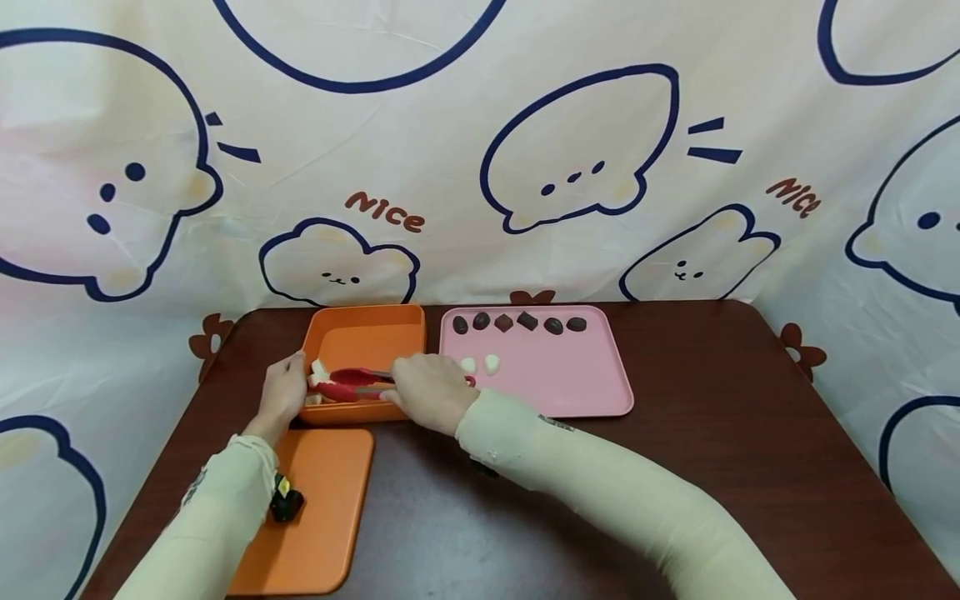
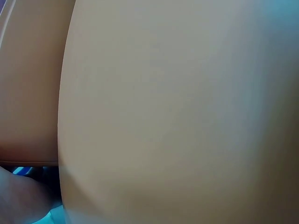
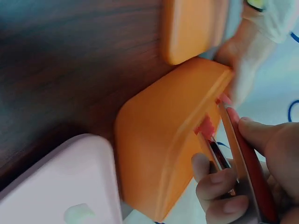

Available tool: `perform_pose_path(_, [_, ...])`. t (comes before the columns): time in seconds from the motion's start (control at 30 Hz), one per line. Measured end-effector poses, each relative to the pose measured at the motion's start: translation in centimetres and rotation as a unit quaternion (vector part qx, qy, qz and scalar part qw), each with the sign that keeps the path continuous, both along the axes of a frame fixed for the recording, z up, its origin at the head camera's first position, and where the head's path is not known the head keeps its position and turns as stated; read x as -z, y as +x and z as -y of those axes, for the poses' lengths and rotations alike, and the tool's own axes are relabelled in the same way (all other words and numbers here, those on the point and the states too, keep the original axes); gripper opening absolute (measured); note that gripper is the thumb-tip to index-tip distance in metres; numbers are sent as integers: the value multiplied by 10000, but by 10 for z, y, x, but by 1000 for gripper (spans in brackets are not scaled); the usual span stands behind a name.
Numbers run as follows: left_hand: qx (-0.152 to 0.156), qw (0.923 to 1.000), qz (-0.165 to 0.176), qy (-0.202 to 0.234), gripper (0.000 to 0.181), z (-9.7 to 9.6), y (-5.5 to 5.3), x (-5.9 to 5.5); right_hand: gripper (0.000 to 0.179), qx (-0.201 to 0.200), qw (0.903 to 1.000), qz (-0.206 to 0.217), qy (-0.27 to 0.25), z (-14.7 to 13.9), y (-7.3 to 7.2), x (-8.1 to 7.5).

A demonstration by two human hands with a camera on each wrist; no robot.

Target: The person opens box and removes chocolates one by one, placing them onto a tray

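My right hand [image 1: 435, 392] holds red-tipped tongs [image 1: 348, 392], which reach into the left part of an orange box [image 1: 360, 412]. Small whitish pieces [image 1: 318, 370] lie around the tong tips; whether the tips pinch one I cannot tell. At the box's left wall, my left hand [image 1: 283, 390] grips the rim. In the right wrist view the fingers and thumb curl round the tongs' handles [image 3: 250, 163]. Two white pieces [image 1: 491, 363] sit on a pink tray [image 1: 555, 375] beside the box, partly behind my right hand.
Several dark chocolate-like pieces [image 1: 503, 322] line the tray's far edge. A flat orange lid-like panel [image 1: 322, 533] lies in front of the box, under my left forearm. A tan surface [image 2: 163, 102] fills most of the left wrist view. Printed cloth [image 1: 450, 150] hangs behind the table.
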State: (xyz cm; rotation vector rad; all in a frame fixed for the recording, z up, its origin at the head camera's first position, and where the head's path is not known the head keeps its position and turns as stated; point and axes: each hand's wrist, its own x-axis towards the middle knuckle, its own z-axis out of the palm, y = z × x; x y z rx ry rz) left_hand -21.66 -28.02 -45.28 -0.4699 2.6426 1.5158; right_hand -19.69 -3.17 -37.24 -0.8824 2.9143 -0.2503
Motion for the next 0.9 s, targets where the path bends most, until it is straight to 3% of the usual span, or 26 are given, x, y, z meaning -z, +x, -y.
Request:
perform_pose_path(0.2, [-48,9997,-98,-210,52,1,-2,0,33,59,9997,-168,164,3,-1,8])
perform_pose_path(0.37, [-17,10000,-14,-76,65,0,0,-1,34,92,9994,-195,265,5,-2,9])
perform_pose_path(0.6, [95,9999,-6,-93,66,1,1,-1,35,285,9984,-418,252,-1,-6,8])
perform_pose_path(0.73, [3,9999,-54,-106,66,0,0,-1,37,321,9991,-253,81,-1,-6,3])
perform_pose_path(0.9, [-124,9997,-22,-202,51,1,-3,-1,34,244,9997,19,91,7,-1,-2])
